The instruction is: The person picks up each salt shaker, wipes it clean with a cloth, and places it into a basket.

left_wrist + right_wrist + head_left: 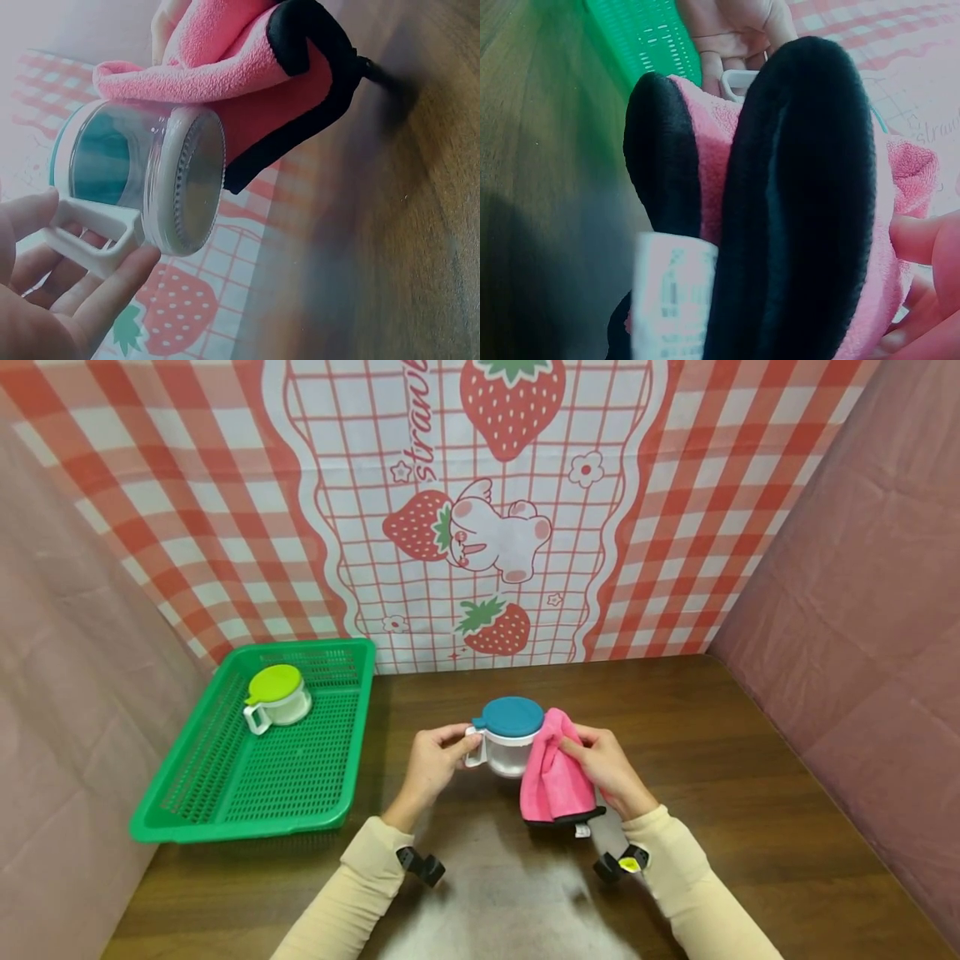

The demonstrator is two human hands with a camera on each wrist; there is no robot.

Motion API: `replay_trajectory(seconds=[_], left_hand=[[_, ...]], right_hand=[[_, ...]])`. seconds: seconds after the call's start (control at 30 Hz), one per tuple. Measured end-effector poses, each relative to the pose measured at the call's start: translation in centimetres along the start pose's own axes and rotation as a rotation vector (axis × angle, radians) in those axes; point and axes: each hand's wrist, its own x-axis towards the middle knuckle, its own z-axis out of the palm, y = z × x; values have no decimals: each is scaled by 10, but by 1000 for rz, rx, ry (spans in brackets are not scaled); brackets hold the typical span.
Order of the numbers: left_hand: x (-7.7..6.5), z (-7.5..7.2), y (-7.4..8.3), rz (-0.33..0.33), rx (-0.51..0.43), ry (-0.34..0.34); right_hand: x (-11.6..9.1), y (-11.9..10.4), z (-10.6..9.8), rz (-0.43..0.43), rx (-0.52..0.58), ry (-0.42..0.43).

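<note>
Pink cloth [555, 781]: folded, with black edging [817, 187] and a white label [671, 300] facing the wearer; lies against the right side of the blue-lidded jar [508, 760]. Expect light, soft, limp handling; pinch through the folds.
Right hand [603, 768]: grips the pink cloth, thumb on its near face.
Left hand [437, 764]: grips the white handle [112, 259] of the blue-lidded jar, thumb on top.
Blue-lidded jar: held above the desk [712, 760], right of the basket; blue lid [513, 717] on top, clear body. Probably rigid and fairly light, with no contents clearly visible. If glass, fragile; smooth walls are likely slippery through fabric.
Hold points: handle as primary grip; body steadied from the opposite side. Avoid lifting by the lid, whose fastening cannot be judged.
Green basket [247, 829]: on the desk at the left; perforated, apparently stiff plastic; best taken by the rim.
Green-lidded jar [288, 706]: inside the green basket, toward its far end, upright; likely handles alike, by its handle.
Checked backdrop [585, 610]: hangs behind the desk.
</note>
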Motion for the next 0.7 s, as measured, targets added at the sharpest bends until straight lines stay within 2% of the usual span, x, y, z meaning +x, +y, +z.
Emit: replay_trajectory(seconds=[0.13, 0.33, 0.47, 0.7], left_hand=[[-2, 2, 0, 41, 27, 46], [-3, 4, 4, -32, -1, 101], [-1, 3, 2, -42, -15, 96], [0, -1, 1, -13, -40, 61]], right_hand=[[0, 0, 2, -31, -12, 11], [-2, 0, 5, -80, -56, 37], [-4, -2, 5, -93, -59, 36], [-4, -5, -2, -82, -35, -39]])
